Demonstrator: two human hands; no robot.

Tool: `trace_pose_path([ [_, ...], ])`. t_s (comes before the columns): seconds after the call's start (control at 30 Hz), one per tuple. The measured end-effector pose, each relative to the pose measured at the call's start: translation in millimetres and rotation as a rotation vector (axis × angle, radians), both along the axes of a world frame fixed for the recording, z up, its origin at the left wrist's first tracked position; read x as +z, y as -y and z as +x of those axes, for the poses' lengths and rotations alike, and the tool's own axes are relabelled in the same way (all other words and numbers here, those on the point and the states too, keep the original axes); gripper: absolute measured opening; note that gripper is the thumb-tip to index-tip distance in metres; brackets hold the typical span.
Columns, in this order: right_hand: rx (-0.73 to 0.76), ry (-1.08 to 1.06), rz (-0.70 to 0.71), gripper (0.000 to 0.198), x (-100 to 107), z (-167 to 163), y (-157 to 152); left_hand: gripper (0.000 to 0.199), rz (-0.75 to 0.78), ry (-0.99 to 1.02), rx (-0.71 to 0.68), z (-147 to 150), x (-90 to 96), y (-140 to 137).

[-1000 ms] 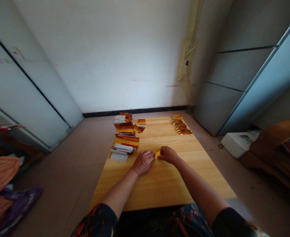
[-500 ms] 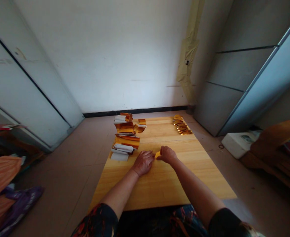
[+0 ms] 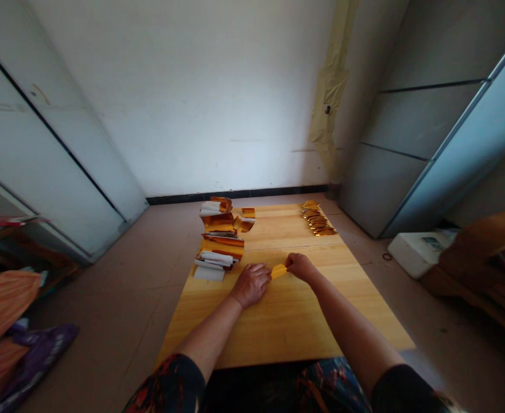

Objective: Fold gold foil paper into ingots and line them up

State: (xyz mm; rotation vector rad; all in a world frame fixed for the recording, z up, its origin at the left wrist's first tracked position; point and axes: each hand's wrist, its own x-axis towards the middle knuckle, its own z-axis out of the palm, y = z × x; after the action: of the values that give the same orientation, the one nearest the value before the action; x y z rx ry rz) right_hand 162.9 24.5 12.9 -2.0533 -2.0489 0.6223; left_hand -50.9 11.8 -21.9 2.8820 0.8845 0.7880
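Note:
Between my hands is a small folded piece of gold paper, just above or on the wooden table. My left hand rests on the tabletop, its fingertips closed on the paper's left end. My right hand pinches the right end between thumb and fingers. Loose gold sheets with white backs lie curled in several piles to the left. At the far right corner, folded gold paper pieces overlap in a row.
A white wall stands beyond the table, with a grey cabinet at right and pale doors at left. A white box and a wooden chair are on the right. Orange and purple bags lie at lower left.
My right hand has moved slightly right along the gold paper, so more of it shows between my hands. My left hand has stayed nearly in place.

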Motion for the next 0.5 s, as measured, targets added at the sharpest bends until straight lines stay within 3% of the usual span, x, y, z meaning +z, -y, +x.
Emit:
trace_pose_path([
  [0.13, -0.019, 0.035, -0.032, 0.016, 4, -7, -2, 0.028, 0.006, 0.010, -0.007, 0, -0.4, 0],
  [0.33, -0.144, 0.180, -0.054, 0.051, 15, -30, 1, 0.028, 0.006, 0.023, -0.008, 0, -1.8, 0],
  [0.5, -0.199, 0.178, -0.103, 0.042, 18, -31, -1, 0.026, 0.016, 0.039, 0.004, 1, -2.3, 1],
])
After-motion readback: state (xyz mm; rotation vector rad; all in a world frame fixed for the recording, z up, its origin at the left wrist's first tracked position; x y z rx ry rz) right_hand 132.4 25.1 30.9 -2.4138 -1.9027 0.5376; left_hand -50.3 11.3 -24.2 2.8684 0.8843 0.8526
